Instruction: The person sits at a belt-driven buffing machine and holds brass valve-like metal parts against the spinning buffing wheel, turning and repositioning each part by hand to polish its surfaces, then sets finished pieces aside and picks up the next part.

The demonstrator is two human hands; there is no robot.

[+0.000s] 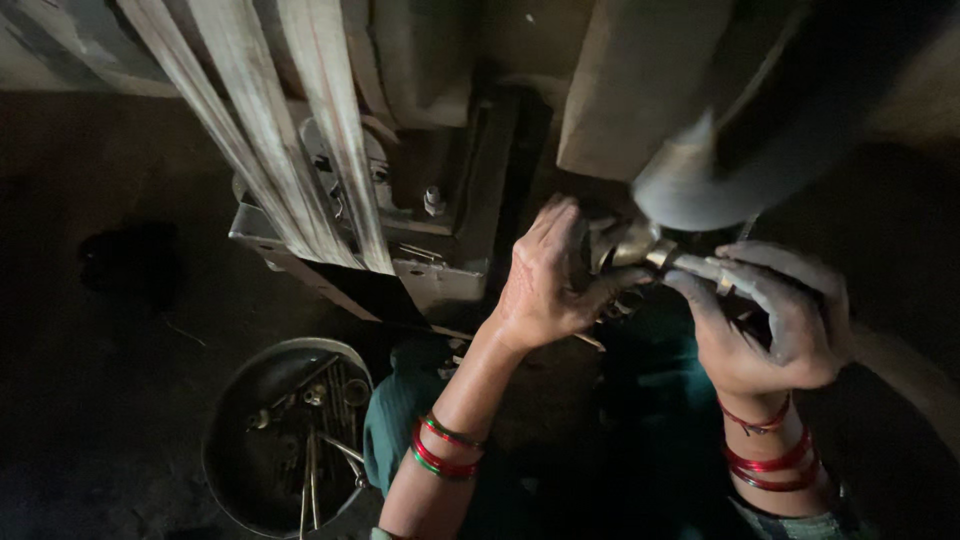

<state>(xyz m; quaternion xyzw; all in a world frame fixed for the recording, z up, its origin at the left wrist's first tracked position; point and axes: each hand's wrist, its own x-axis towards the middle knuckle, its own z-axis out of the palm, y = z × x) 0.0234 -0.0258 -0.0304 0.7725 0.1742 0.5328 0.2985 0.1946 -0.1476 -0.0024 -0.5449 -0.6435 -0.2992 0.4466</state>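
Head view, dim light. Both hands work a small brass part [640, 250] held up against the grey wheel [700, 185] of a machine.

Doing it well, my read: keep the part braced from both sides, light even pressure into the wheel, fingertips back from the contact line. Bangles [445, 450] and sleeves kept below the wheel, away from the belts [300, 130], which run down well left of the wheel.

Left hand [545, 285]: just left of the wheel, under its lower edge. Fingers curled round the left end of the part, thumb reaching right beneath it. Closed grip, not flat.

Right hand [770, 320]: below and right of the wheel. Fingers folded shut on a pale metal rod [695, 265] that runs into the part. Whether rod and part are one piece, can't tell.

Part sits right at the wheel's lower left edge; actual contact is lost in shadow.

Metal pan [240, 400] of loose pieces lies on the floor, far lower left of the wheel.
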